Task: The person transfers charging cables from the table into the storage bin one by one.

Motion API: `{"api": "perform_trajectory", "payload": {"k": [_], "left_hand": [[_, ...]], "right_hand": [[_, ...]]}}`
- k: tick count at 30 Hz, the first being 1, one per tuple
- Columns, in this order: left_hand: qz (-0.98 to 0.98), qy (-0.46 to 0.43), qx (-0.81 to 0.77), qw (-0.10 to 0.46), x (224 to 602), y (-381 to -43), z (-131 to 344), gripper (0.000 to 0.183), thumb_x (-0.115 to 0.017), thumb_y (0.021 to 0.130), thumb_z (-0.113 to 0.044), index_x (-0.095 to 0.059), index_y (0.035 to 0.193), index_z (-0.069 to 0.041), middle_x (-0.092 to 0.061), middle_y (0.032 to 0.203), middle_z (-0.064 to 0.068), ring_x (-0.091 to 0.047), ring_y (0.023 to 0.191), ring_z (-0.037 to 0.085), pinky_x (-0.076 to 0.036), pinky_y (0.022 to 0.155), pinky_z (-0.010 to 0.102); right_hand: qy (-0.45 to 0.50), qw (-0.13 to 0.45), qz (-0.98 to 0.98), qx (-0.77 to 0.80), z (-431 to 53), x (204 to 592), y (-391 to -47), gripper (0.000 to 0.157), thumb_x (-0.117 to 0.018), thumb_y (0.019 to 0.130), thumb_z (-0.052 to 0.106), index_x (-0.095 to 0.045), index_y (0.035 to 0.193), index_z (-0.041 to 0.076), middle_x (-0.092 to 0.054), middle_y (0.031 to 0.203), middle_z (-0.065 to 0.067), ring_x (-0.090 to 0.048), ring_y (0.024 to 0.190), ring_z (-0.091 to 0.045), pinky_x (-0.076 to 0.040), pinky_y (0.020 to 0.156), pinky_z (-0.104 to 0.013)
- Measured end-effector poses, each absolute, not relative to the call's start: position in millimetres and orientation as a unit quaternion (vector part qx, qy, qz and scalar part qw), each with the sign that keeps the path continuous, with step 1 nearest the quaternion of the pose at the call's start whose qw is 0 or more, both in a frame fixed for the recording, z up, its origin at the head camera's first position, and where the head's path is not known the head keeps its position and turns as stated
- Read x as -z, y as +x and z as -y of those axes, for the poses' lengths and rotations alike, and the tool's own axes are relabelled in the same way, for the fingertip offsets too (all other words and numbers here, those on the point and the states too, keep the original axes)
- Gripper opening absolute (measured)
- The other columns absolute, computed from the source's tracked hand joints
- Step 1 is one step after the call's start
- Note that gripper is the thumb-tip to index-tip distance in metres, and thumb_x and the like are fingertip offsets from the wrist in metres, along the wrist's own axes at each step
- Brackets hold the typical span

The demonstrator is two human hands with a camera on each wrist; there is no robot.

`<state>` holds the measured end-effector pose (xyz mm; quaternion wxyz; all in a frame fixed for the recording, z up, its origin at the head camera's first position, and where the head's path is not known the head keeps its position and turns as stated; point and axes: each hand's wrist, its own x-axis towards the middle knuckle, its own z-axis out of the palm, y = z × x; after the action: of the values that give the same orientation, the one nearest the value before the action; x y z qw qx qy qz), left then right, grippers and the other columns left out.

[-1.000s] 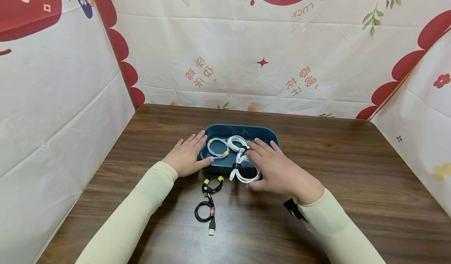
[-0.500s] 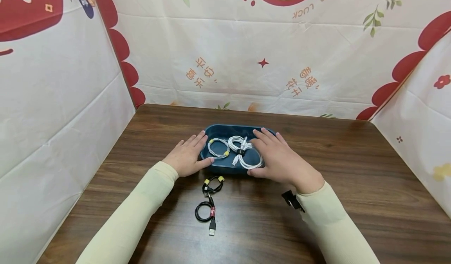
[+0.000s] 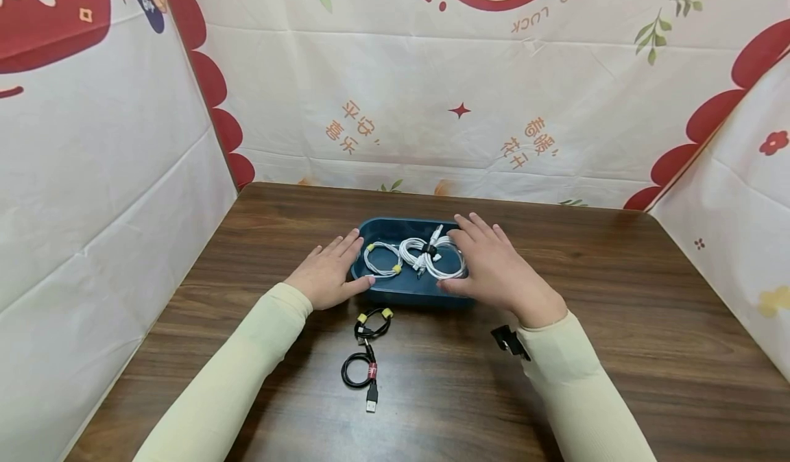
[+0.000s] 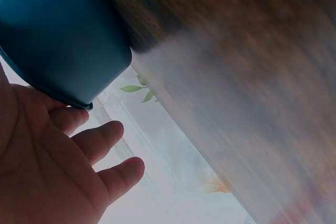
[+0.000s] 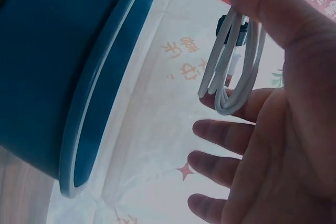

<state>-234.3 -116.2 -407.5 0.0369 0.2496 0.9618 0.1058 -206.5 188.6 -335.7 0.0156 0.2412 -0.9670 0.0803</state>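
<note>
My right hand (image 3: 500,270) pinches a coiled white cable (image 5: 254,51) with a black tie between thumb and index finger, its other fingers spread. The coil hangs over the right part of a dark blue plastic box (image 3: 420,299). Inside, a white cable with yellow ties (image 3: 396,269) lies at the left, and another white coil (image 3: 407,251) lies beside it, partly overlapped by the held one. My left hand (image 3: 327,270) rests at the box's left end with fingers straight; in the left wrist view its fingertips (image 4: 110,132) are at and past the rim.
In front of the box, a black cable with yellow ties (image 3: 361,318) and a black USB cable with a red band (image 3: 372,371) lie on the brown wooden table (image 3: 592,290). A printed white cloth (image 3: 407,105) hangs behind the table and along both sides.
My right hand has moved away from me and slightly right, carrying the white cable from the box's front edge to over its right part. My left hand stays in place.
</note>
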Motion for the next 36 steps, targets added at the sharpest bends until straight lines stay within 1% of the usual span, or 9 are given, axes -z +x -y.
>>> {"api": "perform_trajectory", "payload": {"k": [6,11,18,30,36], "left_hand": [[-0.962,0.248,-0.11,0.037,408,-234,116,0.085,-0.042,0.097,-0.065,-0.022,0.159,-0.012,-0.01,0.166,0.005,-0.019,0.15,0.03,-0.019,0.116,0.056],[-0.962,0.249,-0.109,0.037,408,-235,116,0.085,-0.042,0.097,-0.065,-0.022,0.159,-0.012,-0.01,0.166,0.005,-0.019,0.15,0.03,-0.019,0.116,0.056],[-0.962,0.248,-0.108,0.039,407,-234,116,0.086,-0.041,0.097,-0.067,-0.021,0.16,-0.012,-0.01,0.166,0.005,-0.019,0.15,0.03,-0.019,0.116,0.056],[-0.962,0.248,-0.107,0.038,407,-234,116,0.087,-0.04,0.096,-0.069,-0.022,0.159,-0.012,-0.01,0.166,0.005,-0.019,0.15,0.029,-0.019,0.116,0.056],[-0.962,0.249,-0.108,0.04,408,-235,116,0.087,-0.04,0.096,-0.068,-0.021,0.16,-0.012,-0.01,0.166,0.005,-0.019,0.15,0.03,-0.018,0.116,0.056]], "right_hand": [[0.224,0.024,0.971,-0.083,-187,336,-213,0.083,-0.078,0.08,0.052,-0.051,0.14,0.002,-0.028,0.159,-0.02,-0.014,0.149,-0.039,-0.013,0.113,-0.066],[0.213,0.018,0.973,-0.082,-187,338,-220,0.085,-0.078,0.08,0.053,-0.049,0.142,0.001,-0.027,0.159,-0.021,-0.015,0.148,-0.041,-0.014,0.113,-0.066],[0.198,-0.004,0.976,-0.089,-190,339,-230,0.087,-0.077,0.081,0.052,-0.047,0.145,0.001,-0.028,0.158,-0.022,-0.017,0.147,-0.043,-0.015,0.112,-0.067],[0.193,-0.049,0.976,-0.09,-192,329,-244,0.084,-0.074,0.084,0.048,-0.047,0.144,-0.004,-0.029,0.155,-0.028,-0.02,0.145,-0.047,-0.02,0.111,-0.066],[0.193,-0.07,0.974,-0.094,-193,326,-250,0.084,-0.075,0.085,0.045,-0.045,0.144,-0.006,-0.029,0.155,-0.03,-0.021,0.144,-0.047,-0.02,0.113,-0.062]]}}
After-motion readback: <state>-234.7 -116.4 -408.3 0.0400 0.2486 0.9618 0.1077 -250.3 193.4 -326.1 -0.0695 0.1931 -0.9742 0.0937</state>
